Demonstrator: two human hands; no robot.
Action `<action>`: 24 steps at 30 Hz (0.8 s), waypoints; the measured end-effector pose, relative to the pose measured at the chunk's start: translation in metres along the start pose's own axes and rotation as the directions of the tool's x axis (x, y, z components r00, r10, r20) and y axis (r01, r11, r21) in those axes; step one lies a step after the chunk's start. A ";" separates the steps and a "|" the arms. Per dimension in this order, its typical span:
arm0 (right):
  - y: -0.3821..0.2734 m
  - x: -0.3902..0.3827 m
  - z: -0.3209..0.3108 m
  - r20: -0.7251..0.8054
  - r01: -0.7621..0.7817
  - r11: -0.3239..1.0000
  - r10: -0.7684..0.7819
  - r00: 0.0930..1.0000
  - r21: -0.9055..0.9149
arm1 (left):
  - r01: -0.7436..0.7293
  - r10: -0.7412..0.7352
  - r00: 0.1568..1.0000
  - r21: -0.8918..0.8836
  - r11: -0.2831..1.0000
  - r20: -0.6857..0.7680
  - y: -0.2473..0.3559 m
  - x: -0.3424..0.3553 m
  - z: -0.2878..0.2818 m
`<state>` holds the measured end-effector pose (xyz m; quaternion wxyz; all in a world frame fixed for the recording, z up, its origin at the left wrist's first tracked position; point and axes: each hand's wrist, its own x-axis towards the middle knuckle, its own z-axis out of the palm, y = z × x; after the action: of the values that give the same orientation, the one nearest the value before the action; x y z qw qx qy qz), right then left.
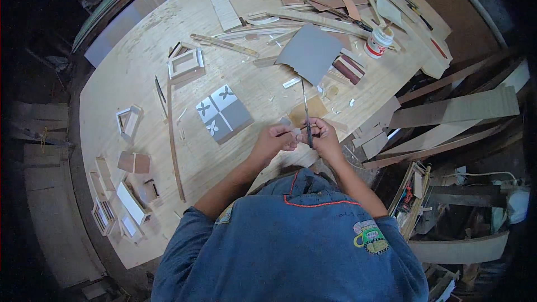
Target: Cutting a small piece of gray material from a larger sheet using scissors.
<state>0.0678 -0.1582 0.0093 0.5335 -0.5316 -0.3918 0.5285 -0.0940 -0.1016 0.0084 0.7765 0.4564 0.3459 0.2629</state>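
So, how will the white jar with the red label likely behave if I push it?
Pushed near its top, the white jar might tip, because it stands upright. Once down, it would probably roll, since its body looks round.

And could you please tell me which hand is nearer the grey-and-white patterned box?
Left. The left hand is to the lower right of the patterned box; the right hand is farther right, beyond the left.

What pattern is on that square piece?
The square piece has dark petal shapes on white, plus plain grey; best in the head view.
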 end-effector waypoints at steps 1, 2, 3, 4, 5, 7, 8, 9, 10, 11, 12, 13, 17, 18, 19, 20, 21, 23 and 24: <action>-0.001 0.000 0.001 0.001 0.000 1.000 0.000 1.000 0.000 | 0.020 -0.020 1.000 -0.014 1.000 0.009 0.003 -0.001 0.001; -0.002 0.000 0.002 -0.009 0.008 1.000 -0.008 1.000 0.015 | 0.040 -0.039 0.999 -0.028 0.999 0.018 0.005 -0.002 0.001; -0.002 0.000 0.003 -0.018 0.016 0.999 -0.016 1.000 0.030 | 0.039 -0.039 0.999 -0.028 0.999 0.018 0.004 0.000 0.001; -0.004 -0.001 0.002 -0.017 0.017 0.999 -0.016 1.000 0.029 | 0.039 -0.039 0.999 -0.040 0.998 -0.015 0.003 0.001 0.001; -0.005 -0.001 -0.001 -0.026 -0.012 1.000 0.013 1.000 0.020 | 0.038 -0.040 0.998 -0.053 0.998 -0.048 0.003 0.001 0.001; -0.009 -0.001 -0.001 -0.035 -0.041 0.999 0.041 0.999 0.010 | 0.022 -0.025 0.999 -0.085 0.996 -0.042 0.007 0.001 0.000; -0.013 -0.002 -0.001 -0.050 -0.037 0.999 0.039 0.998 0.036 | 0.007 -0.011 0.999 -0.117 0.993 -0.037 0.009 0.001 0.000; -0.017 -0.003 0.000 -0.066 -0.033 0.998 0.037 0.997 0.061 | 0.007 -0.011 0.999 -0.117 0.993 -0.037 0.010 0.001 -0.001; -0.022 -0.004 0.002 -0.066 -0.033 0.998 0.037 0.997 0.061 | 0.006 -0.009 0.999 -0.089 0.996 -0.039 0.011 0.001 -0.001; -0.028 -0.005 0.007 -0.081 -0.035 0.996 0.042 0.996 0.085 | 0.005 -0.007 0.999 -0.062 0.998 -0.041 0.013 0.000 -0.001; -0.030 -0.005 0.009 -0.095 -0.037 0.993 0.047 0.994 0.110 | 0.005 -0.007 0.999 -0.062 0.998 -0.041 0.014 0.000 0.000; -0.026 -0.004 0.008 -0.097 -0.035 0.993 0.046 0.994 0.110 | -0.016 0.015 1.000 -0.039 0.999 -0.025 0.017 -0.002 0.002; -0.016 -0.001 0.005 -0.082 0.035 0.999 -0.036 0.996 -0.008 | -0.060 0.060 0.998 0.038 0.997 -0.003 0.014 -0.002 0.003; -0.017 -0.001 0.005 -0.082 0.027 1.000 -0.028 0.996 -0.014 | -0.060 0.061 0.998 0.038 0.997 -0.003 0.014 -0.001 0.002; -0.017 0.000 0.003 -0.081 0.027 1.000 -0.028 0.996 -0.014 | -0.043 0.042 0.999 0.085 0.996 0.008 0.015 0.000 0.000; -0.016 0.001 -0.001 -0.025 0.011 0.999 -0.012 1.000 -0.035 | -0.025 0.023 1.000 0.131 0.991 0.019 0.017 0.002 -0.002; -0.016 0.001 -0.004 0.030 -0.004 0.998 0.006 1.000 -0.058 | -0.026 0.023 1.000 0.132 0.991 0.019 0.018 0.004 -0.003; -0.020 0.002 -0.002 0.064 -0.015 0.997 0.020 0.998 -0.073 | -0.137 0.116 0.989 0.269 0.953 0.092 0.020 0.007 -0.007; -0.022 0.002 -0.002 0.098 -0.026 0.996 0.035 0.995 -0.090 | -0.137 0.116 0.989 0.270 0.953 0.092 0.020 0.008 -0.009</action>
<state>0.0728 -0.1540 0.0308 0.4811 -0.5336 -0.4328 0.5445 -0.0978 -0.0822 0.0206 0.6993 0.5908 0.3199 0.2441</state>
